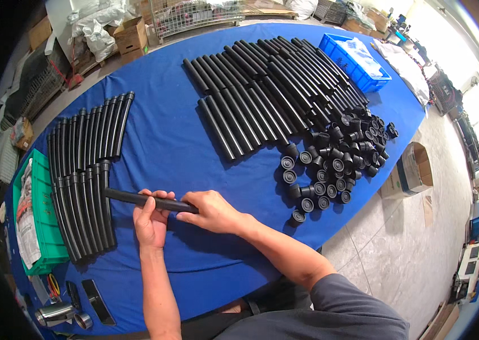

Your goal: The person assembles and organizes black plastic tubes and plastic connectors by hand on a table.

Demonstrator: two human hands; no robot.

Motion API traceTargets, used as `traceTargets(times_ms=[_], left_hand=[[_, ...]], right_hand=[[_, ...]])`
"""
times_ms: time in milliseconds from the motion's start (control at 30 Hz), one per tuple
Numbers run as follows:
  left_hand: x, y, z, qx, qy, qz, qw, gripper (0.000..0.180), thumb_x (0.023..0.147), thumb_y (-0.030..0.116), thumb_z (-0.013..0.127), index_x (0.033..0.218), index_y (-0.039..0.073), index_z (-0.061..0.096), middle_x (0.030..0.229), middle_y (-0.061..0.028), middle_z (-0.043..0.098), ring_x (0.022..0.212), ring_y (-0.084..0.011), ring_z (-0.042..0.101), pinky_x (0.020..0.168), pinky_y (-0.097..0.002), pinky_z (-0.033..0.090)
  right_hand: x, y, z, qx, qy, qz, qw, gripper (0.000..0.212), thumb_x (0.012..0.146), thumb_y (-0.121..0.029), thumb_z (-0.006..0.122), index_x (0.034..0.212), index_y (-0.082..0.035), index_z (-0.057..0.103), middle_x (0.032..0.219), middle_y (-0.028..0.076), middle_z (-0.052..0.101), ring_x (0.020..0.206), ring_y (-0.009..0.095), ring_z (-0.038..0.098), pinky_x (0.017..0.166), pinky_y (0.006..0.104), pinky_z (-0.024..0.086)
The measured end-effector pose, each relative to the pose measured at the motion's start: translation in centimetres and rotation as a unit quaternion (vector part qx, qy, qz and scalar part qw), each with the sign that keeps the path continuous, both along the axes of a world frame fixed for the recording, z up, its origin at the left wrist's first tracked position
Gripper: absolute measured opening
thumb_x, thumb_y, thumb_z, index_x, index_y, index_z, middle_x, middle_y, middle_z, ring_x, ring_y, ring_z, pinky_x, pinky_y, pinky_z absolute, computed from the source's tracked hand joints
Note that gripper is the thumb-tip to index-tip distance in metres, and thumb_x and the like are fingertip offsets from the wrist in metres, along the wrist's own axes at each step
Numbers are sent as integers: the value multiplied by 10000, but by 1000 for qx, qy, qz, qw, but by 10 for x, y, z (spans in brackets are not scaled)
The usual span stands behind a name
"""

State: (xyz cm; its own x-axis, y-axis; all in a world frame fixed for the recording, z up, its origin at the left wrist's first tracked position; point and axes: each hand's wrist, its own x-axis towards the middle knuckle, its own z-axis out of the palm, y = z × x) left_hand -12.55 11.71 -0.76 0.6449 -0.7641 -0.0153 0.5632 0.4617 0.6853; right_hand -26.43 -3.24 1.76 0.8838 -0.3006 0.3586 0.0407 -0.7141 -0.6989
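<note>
"How does each grip stand?"

"On my feed, the left grip is curled closed about a black tube, thumb on the near side; the right grip is wrapped around its right end."

"And where do I have that tube?"

"Over the blue-covered worktop, lying crosswise, its left end just beside the capped tubes. I can't tell whether they touch."

"What else surrounds it?"

"Bare tubes lie beyond, a heap of black caps to the right, a green crate at far left."
</note>
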Motion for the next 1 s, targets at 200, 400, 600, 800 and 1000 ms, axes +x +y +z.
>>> traceTargets(times_ms=[200,400,600,800,1000], left_hand=[[-4,-8,1,49,14,13,999,190,981,138,591,1149,70,534,1103,-166,658,1088,-317,652,947,-448,552],[-2,0,4,-1,-7,-7,1000,196,980,141,593,1152,70,532,1115,-168,656,1094,-322,650,937,-436,564],[0,-3,-3,5,-4,-7,1000,183,984,141,588,1144,66,540,1106,-171,660,1080,-320,658,925,-428,579],[-1,-4,1,28,7,4,1000,183,994,169,576,1142,66,543,1100,-171,663,1082,-322,658,911,-437,581],[3,0,-3,-24,-14,-33,999,205,1003,179,564,1167,62,531,1116,-182,662,1088,-327,656,927,-439,572]], right_hand=[[1,7,-11,-71,-63,-50,994,280,865,-257,717,972,-6,657,709,161,644,635,306,637,576,369,499],[1,-3,22,337,285,84,894,291,846,-212,725,993,-1,587,816,163,611,696,344,647,615,451,527],[2,0,5,-35,-66,-38,996,302,882,-267,700,928,23,629,646,154,614,580,286,640,554,417,508],[3,5,-5,-76,-63,-50,994,271,848,-243,731,966,-12,654,774,144,648,696,299,661,613,365,516],[1,-4,-8,119,60,59,989,298,846,-209,724,1040,-23,596,836,129,590,757,330,634,642,440,530]])
